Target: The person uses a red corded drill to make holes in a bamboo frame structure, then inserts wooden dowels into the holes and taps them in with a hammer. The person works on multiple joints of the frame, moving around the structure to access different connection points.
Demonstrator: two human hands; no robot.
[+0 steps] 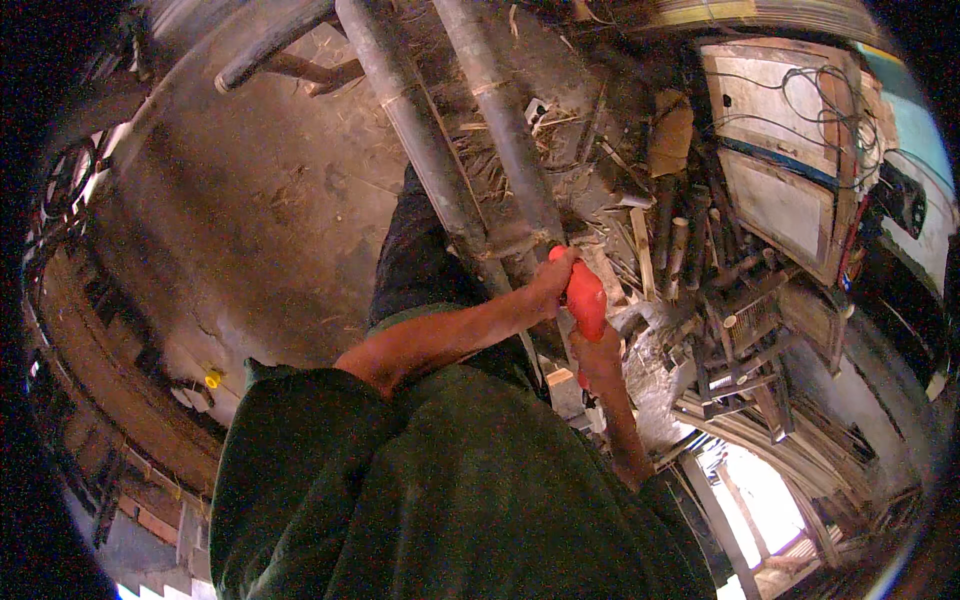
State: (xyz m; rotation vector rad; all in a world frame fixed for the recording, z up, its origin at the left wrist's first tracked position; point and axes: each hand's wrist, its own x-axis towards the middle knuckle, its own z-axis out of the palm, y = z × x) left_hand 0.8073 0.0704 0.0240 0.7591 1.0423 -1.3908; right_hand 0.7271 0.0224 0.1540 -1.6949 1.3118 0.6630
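So the dirt floor [270, 200] took up most of the left side, bare and dusty, with straw bits scattered toward the middle. Two long thick bamboo poles [420, 130] ran from the far top down to the centre of the scene, lying side by side and bound with thin ties. On the right there was a big heap of cut bamboo offcuts [700, 260] plus a half-built bamboo frame [750, 340], and a worn board with wires [780, 150] looped over it sat further back. The person wore a dark green shirt [430, 490] that filled the near bottom. Both hands met at the near end of the poles: the left hand [553, 283] had its grip closed over the top of a red-orange tool [586, 298], and the right hand [598, 358] was wrapped shut around its lower part, right beside the poles
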